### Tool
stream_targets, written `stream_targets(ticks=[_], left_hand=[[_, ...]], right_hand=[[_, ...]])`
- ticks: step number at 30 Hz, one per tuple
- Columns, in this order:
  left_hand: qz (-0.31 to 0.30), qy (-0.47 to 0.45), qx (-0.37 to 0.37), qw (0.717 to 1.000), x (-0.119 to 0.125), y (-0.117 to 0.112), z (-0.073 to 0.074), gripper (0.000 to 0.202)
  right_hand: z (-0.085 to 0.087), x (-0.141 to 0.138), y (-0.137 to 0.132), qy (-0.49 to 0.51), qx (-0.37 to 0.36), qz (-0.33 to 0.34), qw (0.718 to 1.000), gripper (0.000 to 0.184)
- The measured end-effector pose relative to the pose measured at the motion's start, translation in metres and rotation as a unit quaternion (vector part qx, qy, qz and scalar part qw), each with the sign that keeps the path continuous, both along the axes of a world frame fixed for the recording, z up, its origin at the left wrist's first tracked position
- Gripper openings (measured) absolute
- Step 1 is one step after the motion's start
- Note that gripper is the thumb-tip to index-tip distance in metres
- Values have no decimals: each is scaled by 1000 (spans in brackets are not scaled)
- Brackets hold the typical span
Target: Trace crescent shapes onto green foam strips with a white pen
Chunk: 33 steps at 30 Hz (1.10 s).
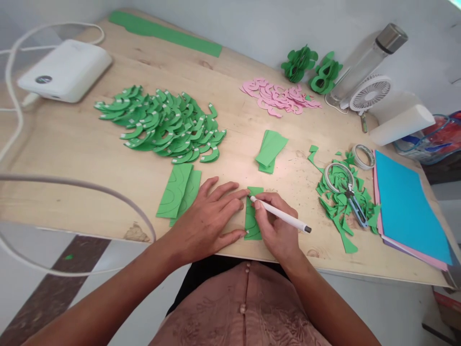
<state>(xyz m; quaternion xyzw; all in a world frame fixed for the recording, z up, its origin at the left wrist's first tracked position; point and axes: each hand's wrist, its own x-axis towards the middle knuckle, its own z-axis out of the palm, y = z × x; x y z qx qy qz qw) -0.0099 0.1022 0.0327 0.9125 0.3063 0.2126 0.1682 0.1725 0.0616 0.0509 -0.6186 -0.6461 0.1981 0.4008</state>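
My right hand [278, 223] grips a white pen [283, 215], its tip on the upper part of a green paper strip [253, 226] near the table's front edge. A curved line shows on that strip, partly covered by my fingers. My left hand [212, 218] lies with fingers spread, the fingertips and thumb touching the strip's left edge. Beside it, to the left, are green strips with drawn curves [175, 192], overlapping each other. Beyond my right hand sits a small stack of green strips [271, 149].
Green curved cutouts [169, 125] are heaped at left, pink cutouts [277, 96] farther back. At right lie green scraps [342, 206], a tape roll [363, 157], a cutter [356, 206] and blue paper [410, 206]. A bottle [367, 62], fan [370, 93] and power bank [66, 69] stand behind.
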Motion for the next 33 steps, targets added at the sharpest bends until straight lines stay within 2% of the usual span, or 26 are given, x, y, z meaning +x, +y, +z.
stream_targets(ticks=[33], left_hand=[[-3,-5,4,1000,0,0,-1,22]], right_hand=[[1,6,-16,-3,-32,-18,999,12]])
